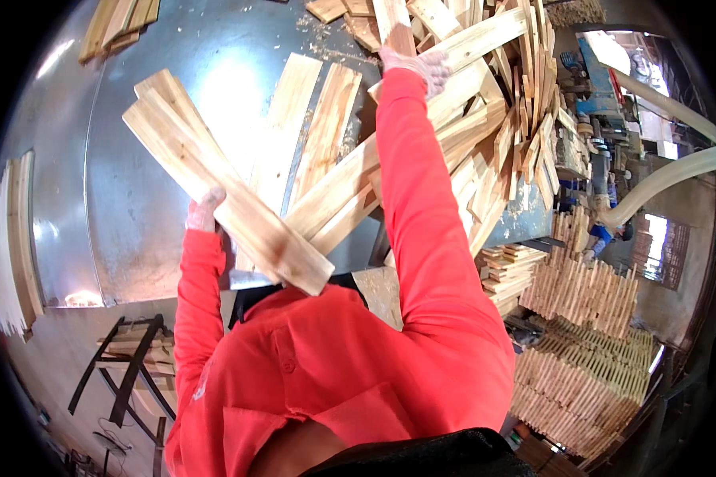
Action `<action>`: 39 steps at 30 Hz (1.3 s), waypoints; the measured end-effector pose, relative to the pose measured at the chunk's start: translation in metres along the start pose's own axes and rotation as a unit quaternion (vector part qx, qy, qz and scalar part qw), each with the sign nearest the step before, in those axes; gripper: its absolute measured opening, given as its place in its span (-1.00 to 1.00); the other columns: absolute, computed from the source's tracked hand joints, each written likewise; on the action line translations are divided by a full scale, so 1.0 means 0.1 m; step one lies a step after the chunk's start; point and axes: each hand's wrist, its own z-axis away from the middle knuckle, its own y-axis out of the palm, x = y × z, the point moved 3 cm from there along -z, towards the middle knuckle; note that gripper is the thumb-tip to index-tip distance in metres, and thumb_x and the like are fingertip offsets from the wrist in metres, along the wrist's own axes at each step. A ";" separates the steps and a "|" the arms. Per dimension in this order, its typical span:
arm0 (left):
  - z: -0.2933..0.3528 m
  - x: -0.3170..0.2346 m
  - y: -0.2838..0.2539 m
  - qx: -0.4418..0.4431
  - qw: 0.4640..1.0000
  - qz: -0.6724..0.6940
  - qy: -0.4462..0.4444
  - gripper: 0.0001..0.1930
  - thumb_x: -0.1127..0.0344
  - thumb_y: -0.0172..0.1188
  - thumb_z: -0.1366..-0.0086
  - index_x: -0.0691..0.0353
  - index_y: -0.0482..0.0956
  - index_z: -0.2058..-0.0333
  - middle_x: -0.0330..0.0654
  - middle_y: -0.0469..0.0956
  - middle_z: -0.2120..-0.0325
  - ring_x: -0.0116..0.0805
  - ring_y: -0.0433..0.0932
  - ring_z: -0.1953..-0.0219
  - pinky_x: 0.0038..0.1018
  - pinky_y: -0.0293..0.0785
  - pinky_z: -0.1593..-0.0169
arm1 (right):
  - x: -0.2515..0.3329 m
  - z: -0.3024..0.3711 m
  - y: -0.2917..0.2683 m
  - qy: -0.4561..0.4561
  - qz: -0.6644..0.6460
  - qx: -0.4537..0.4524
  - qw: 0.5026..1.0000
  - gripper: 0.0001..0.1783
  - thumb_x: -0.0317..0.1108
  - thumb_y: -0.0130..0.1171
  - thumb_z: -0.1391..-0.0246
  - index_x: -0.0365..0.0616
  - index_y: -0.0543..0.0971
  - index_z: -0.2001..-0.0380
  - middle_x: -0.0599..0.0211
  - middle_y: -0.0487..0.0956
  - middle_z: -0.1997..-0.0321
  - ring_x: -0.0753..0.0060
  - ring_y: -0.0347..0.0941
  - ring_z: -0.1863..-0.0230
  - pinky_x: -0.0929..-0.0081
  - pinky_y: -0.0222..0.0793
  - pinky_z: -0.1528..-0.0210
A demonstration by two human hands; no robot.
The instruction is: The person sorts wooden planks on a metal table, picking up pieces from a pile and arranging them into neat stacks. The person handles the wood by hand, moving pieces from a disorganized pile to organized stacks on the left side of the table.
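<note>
My left hand (pixel 204 210), in a pale glove, is closed on the edge of a long wooden board (pixel 231 187), its thumb on top. The board slants across my front, its near end close to my chest. A second board (pixel 175 95) shows partly from under it. My right arm reaches far forward to the heap of boards (pixel 485 103). There my right hand (pixel 419 70), also gloved, lies with its fingers stretched over the boards. One narrow board (pixel 394 25) runs up to it, and its underside is hidden.
Two boards (pixel 294 103) (pixel 326 127) lie side by side on the metal table (pixel 135 159), with others crossing near my right arm. More boards (pixel 119 28) lie far left. Stacked wood strips (pixel 581 374), machinery (pixel 605 103) and pale hoses (pixel 668 179) stand right. A black metal frame (pixel 131 366) stands lower left.
</note>
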 end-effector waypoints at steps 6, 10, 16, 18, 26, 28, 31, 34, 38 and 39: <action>0.18 -0.31 0.10 0.007 0.994 -0.111 0.011 -0.53 0.36 0.21 -0.10 0.37 0.46 -0.02 0.01 0.56 0.20 -0.13 0.58 0.20 -0.30 0.53 0.10 | -0.56 0.10 0.17 -0.045 -0.336 0.014 0.941 -0.11 -0.38 0.11 0.06 -0.21 -0.01 -0.35 -0.16 0.40 -0.13 0.00 0.42 -0.09 0.21 0.37 -0.10; -0.25 -0.22 -0.04 -0.001 0.989 -0.140 0.041 -0.53 0.25 0.24 -0.17 0.31 0.45 -0.04 -0.07 0.55 0.17 -0.15 0.54 0.10 -0.27 0.48 0.03 | -0.80 1.76 -0.17 -0.359 -0.347 0.193 0.845 -0.15 -0.64 -0.02 0.05 -0.24 -0.03 -0.36 -0.18 0.21 -0.30 0.01 0.20 -0.28 0.20 0.13 -0.32; -0.52 0.08 0.02 0.043 0.999 0.002 0.013 -0.38 0.26 0.35 -0.11 0.31 0.30 -0.11 -0.07 0.56 0.14 -0.17 0.57 0.14 -0.31 0.51 0.00 | -1.26 3.16 0.68 -0.585 -0.019 0.237 0.776 -0.42 -0.31 -0.04 -0.06 -0.28 0.31 -0.17 -0.13 0.34 -0.22 -0.09 0.25 -0.26 0.14 0.19 -0.23; -0.63 0.07 -0.06 0.017 0.968 -0.225 0.105 -0.38 0.33 0.38 -0.07 0.32 0.31 -0.08 -0.03 0.56 0.15 -0.16 0.59 0.18 -0.30 0.54 0.05 | -1.05 2.56 0.50 -0.590 -0.006 0.406 0.698 -0.46 -0.29 0.05 -0.01 -0.19 0.40 -0.11 -0.03 0.42 -0.16 0.03 0.33 -0.21 0.20 0.26 -0.19; -0.39 -0.64 -0.16 -0.007 0.987 -0.148 0.062 -0.46 0.24 0.34 -0.07 0.31 0.44 -0.02 -0.14 0.57 0.20 -0.25 0.54 0.18 -0.36 0.48 0.02 | -0.56 1.22 0.42 -0.529 0.477 0.365 0.600 -0.43 -0.03 0.37 0.18 -0.08 0.57 0.09 0.08 0.60 0.12 0.14 0.51 -0.01 0.23 0.31 -0.16; -0.30 -1.18 -0.61 -0.023 0.955 -0.275 0.106 -0.44 0.23 0.34 -0.08 0.31 0.42 -0.04 -0.09 0.53 0.11 -0.28 0.53 0.10 -0.35 0.47 -0.01 | -0.30 1.16 0.47 -0.628 0.380 0.277 0.620 -0.54 -0.03 0.31 0.08 -0.11 0.60 0.19 0.04 0.60 0.16 0.10 0.53 0.04 0.23 0.44 -0.02; -0.01 -1.71 -0.81 -0.012 0.908 -0.361 0.213 -0.22 0.14 0.33 -0.06 0.29 0.22 -0.22 0.01 0.45 -0.01 -0.14 0.44 -0.06 -0.31 0.35 -0.15 | 0.24 0.87 0.13 -0.675 0.179 0.074 0.712 -0.50 0.07 0.13 -0.09 -0.14 0.59 0.14 -0.01 0.58 0.04 0.00 0.51 -0.01 0.21 0.43 -0.05; 0.05 -1.85 -1.37 -0.158 0.699 -0.654 0.241 -0.03 0.13 0.39 -0.01 0.27 0.02 -0.32 -0.01 0.45 -0.04 -0.17 0.46 -0.07 -0.36 0.40 -0.12 | 0.89 1.34 -0.09 -0.657 0.144 0.076 0.736 -0.49 0.05 0.14 -0.06 -0.14 0.57 0.10 -0.01 0.57 0.03 0.00 0.51 -0.02 0.18 0.42 -0.06; 0.27 -1.46 -0.90 -0.222 0.613 -0.758 0.014 0.06 -0.17 0.24 -0.03 0.07 -0.15 -0.37 0.12 0.30 -0.17 0.07 0.36 -0.19 -0.18 0.33 -0.18 | 1.48 2.02 0.23 -0.641 0.173 0.075 0.744 -0.47 0.02 0.17 -0.03 -0.14 0.55 0.05 -0.01 0.57 0.01 -0.01 0.50 -0.04 0.13 0.42 -0.07; 0.25 -1.44 -0.92 -0.223 0.610 -0.760 0.024 0.05 -0.20 0.21 -0.03 0.04 -0.15 -0.37 0.13 0.30 -0.17 0.10 0.37 -0.17 -0.15 0.34 -0.17 | 1.64 2.13 0.40 -0.627 0.182 0.080 0.753 -0.47 0.02 0.17 -0.02 -0.13 0.54 0.04 -0.01 0.57 0.00 -0.01 0.50 -0.05 0.12 0.42 -0.07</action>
